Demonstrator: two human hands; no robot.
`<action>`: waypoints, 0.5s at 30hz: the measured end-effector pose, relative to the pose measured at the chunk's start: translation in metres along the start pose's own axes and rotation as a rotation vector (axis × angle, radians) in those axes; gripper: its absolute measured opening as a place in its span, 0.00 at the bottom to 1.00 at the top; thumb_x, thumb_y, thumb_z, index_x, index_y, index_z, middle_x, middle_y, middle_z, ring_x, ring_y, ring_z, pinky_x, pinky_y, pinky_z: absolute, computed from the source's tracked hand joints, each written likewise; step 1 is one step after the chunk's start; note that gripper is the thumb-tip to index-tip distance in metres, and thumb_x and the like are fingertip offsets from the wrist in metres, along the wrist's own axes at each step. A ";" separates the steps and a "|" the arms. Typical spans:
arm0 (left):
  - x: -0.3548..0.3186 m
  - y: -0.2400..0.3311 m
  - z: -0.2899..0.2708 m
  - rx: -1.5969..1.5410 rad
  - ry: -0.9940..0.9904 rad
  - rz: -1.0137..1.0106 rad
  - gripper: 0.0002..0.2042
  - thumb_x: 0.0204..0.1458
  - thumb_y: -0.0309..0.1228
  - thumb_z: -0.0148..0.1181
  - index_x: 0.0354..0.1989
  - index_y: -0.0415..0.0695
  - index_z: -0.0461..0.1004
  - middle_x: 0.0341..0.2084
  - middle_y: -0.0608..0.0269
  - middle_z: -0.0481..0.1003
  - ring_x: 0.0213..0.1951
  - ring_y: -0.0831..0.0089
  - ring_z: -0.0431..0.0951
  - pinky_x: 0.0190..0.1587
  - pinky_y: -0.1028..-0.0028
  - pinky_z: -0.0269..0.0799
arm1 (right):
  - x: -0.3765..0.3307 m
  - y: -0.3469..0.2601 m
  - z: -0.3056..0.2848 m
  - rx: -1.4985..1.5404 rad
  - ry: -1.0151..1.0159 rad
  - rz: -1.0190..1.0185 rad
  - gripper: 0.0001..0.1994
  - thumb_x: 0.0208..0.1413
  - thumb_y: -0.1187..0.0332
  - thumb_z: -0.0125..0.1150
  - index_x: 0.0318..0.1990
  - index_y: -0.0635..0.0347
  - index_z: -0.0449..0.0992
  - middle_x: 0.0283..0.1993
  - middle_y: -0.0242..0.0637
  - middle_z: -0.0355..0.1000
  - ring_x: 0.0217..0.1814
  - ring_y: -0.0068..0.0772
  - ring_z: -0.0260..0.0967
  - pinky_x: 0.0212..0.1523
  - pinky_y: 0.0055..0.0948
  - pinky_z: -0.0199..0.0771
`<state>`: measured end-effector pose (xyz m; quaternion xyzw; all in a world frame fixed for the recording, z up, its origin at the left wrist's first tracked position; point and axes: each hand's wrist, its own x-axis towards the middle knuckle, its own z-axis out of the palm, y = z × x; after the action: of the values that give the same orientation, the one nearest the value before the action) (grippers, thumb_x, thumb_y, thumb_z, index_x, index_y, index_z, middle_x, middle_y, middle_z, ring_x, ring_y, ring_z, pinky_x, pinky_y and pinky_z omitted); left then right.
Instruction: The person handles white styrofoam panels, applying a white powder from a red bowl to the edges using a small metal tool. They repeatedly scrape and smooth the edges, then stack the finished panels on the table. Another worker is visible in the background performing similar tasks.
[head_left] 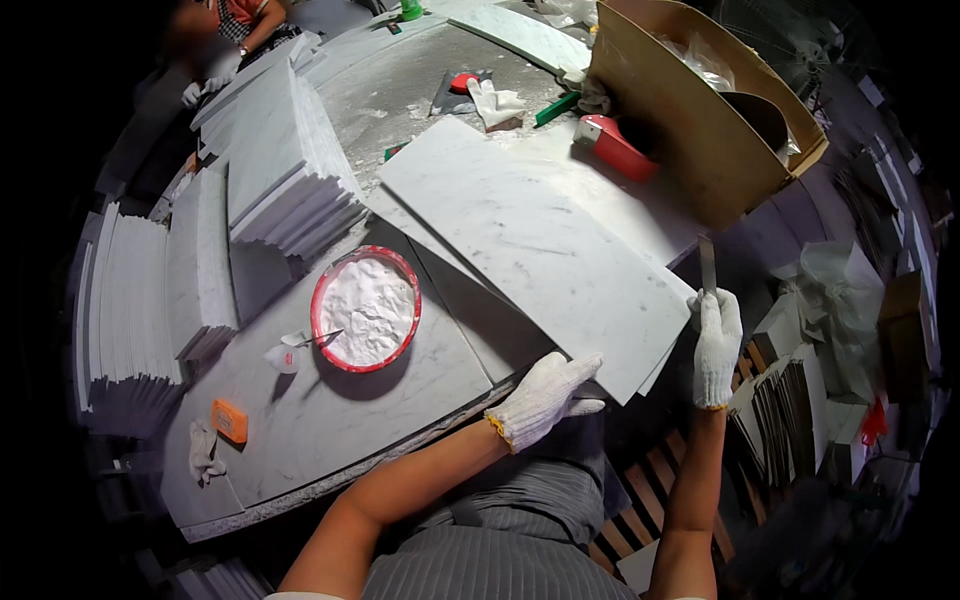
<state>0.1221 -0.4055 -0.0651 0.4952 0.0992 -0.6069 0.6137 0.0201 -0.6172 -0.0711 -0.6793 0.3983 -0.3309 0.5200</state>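
Both my hands wear white knitted gloves with yellow cuffs. My left hand rests against the near edge of a white marble-look slab, its fingers stretched out and apart. My right hand is closed around a flat metal blade pointing upward, beside the slab's right end; the blade's lower part is hidden in the glove. Beneath the top slab lies another one, turned slightly, with a strip of it showing. Left of the slabs stands a red-rimmed bowl of white paste, with a thin tool stuck in it.
Stacked slabs stand along the left. An orange block and a crumpled glove lie near the table's left corner. A cardboard box and a red tool are at the back right. Another person sits at far left.
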 end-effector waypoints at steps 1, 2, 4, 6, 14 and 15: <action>0.000 -0.001 -0.002 -0.060 -0.024 0.011 0.16 0.58 0.36 0.61 0.45 0.36 0.69 0.40 0.61 0.72 0.40 0.75 0.74 0.42 0.71 0.77 | -0.008 -0.005 0.000 0.003 -0.015 0.027 0.10 0.67 0.68 0.48 0.41 0.65 0.72 0.33 0.31 0.71 0.36 0.18 0.65 0.42 0.22 0.66; -0.003 0.000 -0.006 -0.122 -0.034 0.036 0.16 0.58 0.35 0.62 0.45 0.36 0.70 0.40 0.61 0.73 0.40 0.75 0.74 0.43 0.70 0.76 | -0.016 -0.015 0.002 -0.054 -0.063 0.052 0.10 0.67 0.68 0.48 0.41 0.65 0.72 0.33 0.32 0.71 0.34 0.18 0.65 0.39 0.22 0.66; -0.002 -0.007 -0.018 -0.158 -0.006 0.193 0.20 0.59 0.30 0.58 0.55 0.29 0.66 0.50 0.54 0.72 0.51 0.69 0.73 0.55 0.67 0.71 | -0.038 -0.029 0.009 -0.051 -0.091 0.014 0.09 0.67 0.68 0.47 0.40 0.65 0.71 0.31 0.30 0.69 0.32 0.18 0.62 0.37 0.21 0.65; -0.003 -0.012 -0.028 -0.152 0.089 0.291 0.19 0.59 0.30 0.60 0.55 0.33 0.68 0.49 0.57 0.74 0.51 0.71 0.73 0.56 0.71 0.68 | -0.055 -0.032 0.006 -0.022 -0.165 0.100 0.09 0.67 0.69 0.46 0.38 0.65 0.70 0.29 0.27 0.64 0.31 0.17 0.59 0.36 0.22 0.64; -0.022 0.001 -0.032 -0.220 0.264 0.373 0.16 0.58 0.33 0.61 0.50 0.36 0.73 0.44 0.61 0.77 0.46 0.77 0.76 0.50 0.74 0.73 | -0.092 -0.061 0.012 -0.040 -0.263 0.125 0.08 0.66 0.70 0.46 0.38 0.63 0.69 0.30 0.33 0.71 0.30 0.18 0.64 0.34 0.22 0.67; -0.021 0.000 -0.029 -0.218 0.267 0.401 0.15 0.59 0.33 0.60 0.50 0.36 0.73 0.45 0.60 0.77 0.47 0.76 0.76 0.52 0.73 0.72 | -0.088 -0.059 0.008 -0.045 -0.272 0.124 0.08 0.66 0.70 0.46 0.38 0.63 0.69 0.31 0.33 0.72 0.30 0.18 0.64 0.34 0.22 0.67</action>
<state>0.1310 -0.3706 -0.0640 0.5114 0.1440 -0.3881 0.7531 -0.0026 -0.5273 -0.0190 -0.7033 0.3727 -0.1942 0.5733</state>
